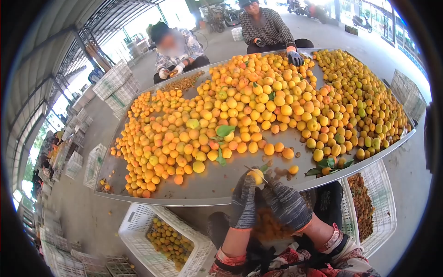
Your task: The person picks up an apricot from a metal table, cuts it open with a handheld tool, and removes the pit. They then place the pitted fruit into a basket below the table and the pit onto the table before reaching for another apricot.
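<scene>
Gloved in grey, my left hand (243, 203) is closed around an orange-yellow apricot (254, 176) at the near edge of the metal table (221, 187). My right hand (289, 206), in a matching glove, is closed beside it on a thin, pointed tool (265, 177) that lies against the fruit; its handle is hidden in the fingers. A big heap of apricots (249, 101) covers much of the tabletop beyond my hands. One loose apricot (293, 170) and some brown pits or scraps (280, 172) lie just past my right hand.
White crates stand below the table: one with greenish apricots (168, 240) at left, another with brown pieces (360, 203) at right. Two people sit across, one in a patterned top (177, 57), one in a checked shirt (265, 30). Stacked crates (115, 85) stand left.
</scene>
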Demonstrator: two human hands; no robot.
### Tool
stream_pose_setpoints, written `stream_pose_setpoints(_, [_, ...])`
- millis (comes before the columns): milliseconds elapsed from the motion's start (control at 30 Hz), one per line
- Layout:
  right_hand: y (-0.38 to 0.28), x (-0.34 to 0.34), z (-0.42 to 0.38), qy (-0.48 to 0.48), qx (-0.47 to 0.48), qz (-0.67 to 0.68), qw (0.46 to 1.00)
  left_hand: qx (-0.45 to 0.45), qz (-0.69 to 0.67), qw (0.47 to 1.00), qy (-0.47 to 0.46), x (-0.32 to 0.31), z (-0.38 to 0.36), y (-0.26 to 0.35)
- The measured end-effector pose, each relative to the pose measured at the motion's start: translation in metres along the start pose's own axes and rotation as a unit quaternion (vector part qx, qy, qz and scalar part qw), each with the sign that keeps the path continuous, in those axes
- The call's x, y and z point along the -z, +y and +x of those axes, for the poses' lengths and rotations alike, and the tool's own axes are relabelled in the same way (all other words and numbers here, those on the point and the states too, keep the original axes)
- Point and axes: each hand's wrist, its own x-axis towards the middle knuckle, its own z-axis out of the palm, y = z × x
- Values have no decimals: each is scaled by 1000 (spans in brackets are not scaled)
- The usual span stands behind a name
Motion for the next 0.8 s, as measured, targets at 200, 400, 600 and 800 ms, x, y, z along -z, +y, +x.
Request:
stream_pose_setpoints(200, [3, 9, 6, -5, 76, -82, 994, 18, -4, 999, -43, 6, 0, 7])
stream_pose_setpoints(400, [-8, 2, 12, 36, 17, -18, 999, -27, -84, 994, 68, -14, 1, -6])
stream_pose_setpoints(600, [-4, 9, 8, -20, -54, 0, 998, 45, -81, 995, 33, -21, 1, 1])
stream_pose_setpoints(800, [32, -18, 1, 4, 23, 111, 993, 6, -16, 999, 28, -16, 4, -9])
